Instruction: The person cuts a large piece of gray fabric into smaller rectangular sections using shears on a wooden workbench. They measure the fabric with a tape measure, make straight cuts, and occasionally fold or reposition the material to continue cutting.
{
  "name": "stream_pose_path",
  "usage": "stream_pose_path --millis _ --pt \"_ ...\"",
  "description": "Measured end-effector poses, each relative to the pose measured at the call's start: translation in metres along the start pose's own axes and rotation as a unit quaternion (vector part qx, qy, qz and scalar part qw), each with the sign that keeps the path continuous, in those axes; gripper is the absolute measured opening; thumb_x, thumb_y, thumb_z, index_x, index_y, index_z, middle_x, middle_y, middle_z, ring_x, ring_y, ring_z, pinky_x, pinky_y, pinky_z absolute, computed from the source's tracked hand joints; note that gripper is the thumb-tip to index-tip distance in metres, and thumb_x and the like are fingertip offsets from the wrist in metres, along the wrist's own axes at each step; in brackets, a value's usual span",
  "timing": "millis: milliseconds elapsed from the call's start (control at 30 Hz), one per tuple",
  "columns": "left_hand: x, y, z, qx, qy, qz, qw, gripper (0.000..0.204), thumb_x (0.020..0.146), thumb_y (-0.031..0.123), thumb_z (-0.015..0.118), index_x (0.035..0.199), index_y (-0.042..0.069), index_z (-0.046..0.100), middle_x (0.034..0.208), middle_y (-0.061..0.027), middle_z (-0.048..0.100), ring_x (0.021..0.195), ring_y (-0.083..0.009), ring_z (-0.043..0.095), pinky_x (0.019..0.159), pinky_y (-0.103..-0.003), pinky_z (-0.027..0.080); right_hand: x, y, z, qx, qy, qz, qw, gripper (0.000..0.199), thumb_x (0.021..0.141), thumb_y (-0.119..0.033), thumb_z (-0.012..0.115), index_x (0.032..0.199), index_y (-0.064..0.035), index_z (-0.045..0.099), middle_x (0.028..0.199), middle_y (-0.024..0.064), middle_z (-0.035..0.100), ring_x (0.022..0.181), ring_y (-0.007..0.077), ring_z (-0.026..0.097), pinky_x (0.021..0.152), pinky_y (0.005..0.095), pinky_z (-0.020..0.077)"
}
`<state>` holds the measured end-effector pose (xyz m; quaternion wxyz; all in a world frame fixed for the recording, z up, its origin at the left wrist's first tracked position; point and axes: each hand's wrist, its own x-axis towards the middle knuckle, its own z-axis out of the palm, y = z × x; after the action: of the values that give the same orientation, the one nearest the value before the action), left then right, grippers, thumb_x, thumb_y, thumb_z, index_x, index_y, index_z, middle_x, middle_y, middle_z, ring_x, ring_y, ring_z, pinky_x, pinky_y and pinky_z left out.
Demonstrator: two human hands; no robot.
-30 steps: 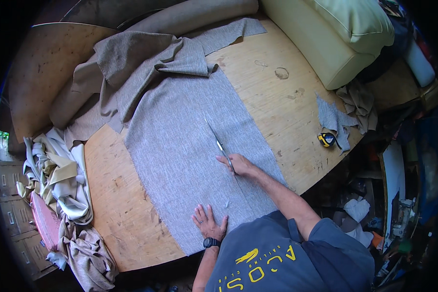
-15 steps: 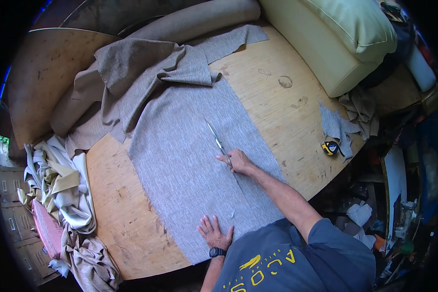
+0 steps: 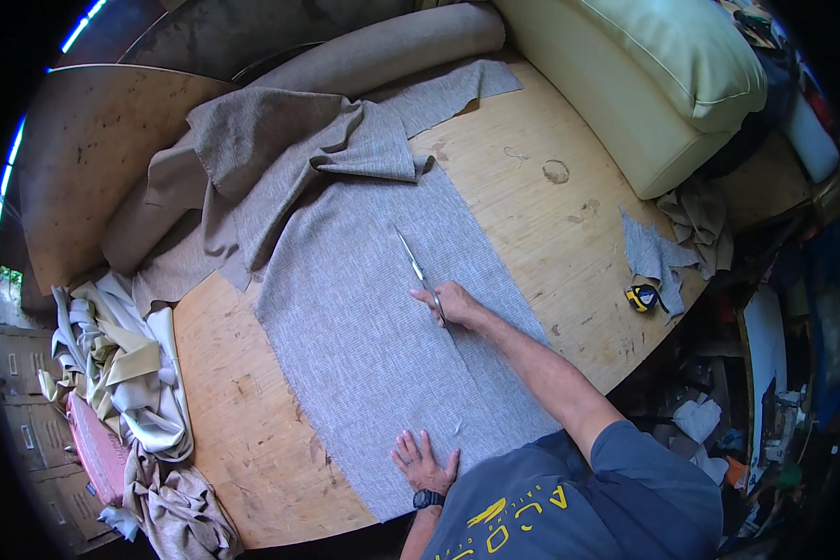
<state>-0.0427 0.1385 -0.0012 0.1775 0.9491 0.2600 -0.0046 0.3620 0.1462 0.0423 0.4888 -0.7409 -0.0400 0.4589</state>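
Note:
A grey woven fabric (image 3: 345, 308) lies spread over the wooden board, its far part bunched in folds. My right hand (image 3: 454, 305) grips the handles of metal scissors (image 3: 412, 259), whose blades point away from me over the middle of the cloth. A thin line, which looks like a cut, runs in the fabric from my right hand back toward me. Near the front edge, my left hand (image 3: 426, 463) rests flat on the cloth with fingers spread, holding nothing.
A fabric roll (image 3: 383, 54) lies at the back. A pale green upholstered piece (image 3: 644, 103) stands far right. A tape measure (image 3: 642, 298) and fabric scraps (image 3: 651, 247) sit on the board (image 3: 233, 401) at right. Crumpled cloths (image 3: 131, 359) and a pink bundle (image 3: 95, 448) are at left.
The whole view has shifted slightly. Against the cloth, my right hand and the scissors have moved a little farther away from me. My left hand stays flat in place.

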Motion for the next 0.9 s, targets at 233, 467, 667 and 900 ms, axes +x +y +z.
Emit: stream_pose_path --millis 233,467,667,900 --pt "0.001 0.000 0.001 -0.002 -0.003 0.000 1.000 0.089 0.080 0.061 0.074 0.147 0.007 0.051 0.163 -0.0260 0.028 0.153 -0.0456 0.020 0.121 -0.069 0.013 0.030 -0.013 -0.003 -0.050 0.033 -0.042 0.997 0.057 0.089 -0.060 0.075 0.068 -0.0101 0.057 0.060 0.0017 0.055 0.049 0.0126 0.055 0.048 0.0299 0.0487" --pt "-0.001 0.000 0.002 -0.004 -0.022 -0.009 1.000 0.092 0.080 0.061 0.074 0.149 0.007 0.048 0.164 -0.0270 0.026 0.154 -0.0463 0.017 0.121 -0.069 0.010 0.061 -0.040 -0.006 -0.047 0.009 0.015 0.999 0.075 0.082 -0.079 0.067 0.062 -0.0071 0.060 0.060 0.0080 0.062 0.051 0.0186 0.061 0.051 0.0366 0.0501" --pt "-0.004 0.002 0.003 -0.001 -0.009 -0.006 1.000 0.088 0.081 0.061 0.073 0.146 0.006 0.051 0.162 -0.0266 0.029 0.153 -0.0460 0.018 0.121 -0.069 0.012 0.088 -0.031 -0.007 -0.034 0.042 -0.025 0.998 0.060 0.084 -0.062 0.078 0.065 -0.0090 0.057 0.060 0.0026 0.057 0.048 0.0143 0.055 0.048 0.0316 0.0493" --pt "0.001 0.006 -0.007 -0.024 0.030 0.000 0.999 0.090 0.083 0.057 0.073 0.151 0.005 0.047 0.162 -0.0285 0.030 0.153 -0.0452 0.023 0.123 -0.064 0.011 0.105 -0.018 -0.008 -0.127 0.067 -0.123 0.982 0.063 0.081 -0.063 0.079 0.068 -0.0022 0.067 0.066 0.0119 0.069 0.060 0.0236 0.067 0.063 0.0432 0.0544"
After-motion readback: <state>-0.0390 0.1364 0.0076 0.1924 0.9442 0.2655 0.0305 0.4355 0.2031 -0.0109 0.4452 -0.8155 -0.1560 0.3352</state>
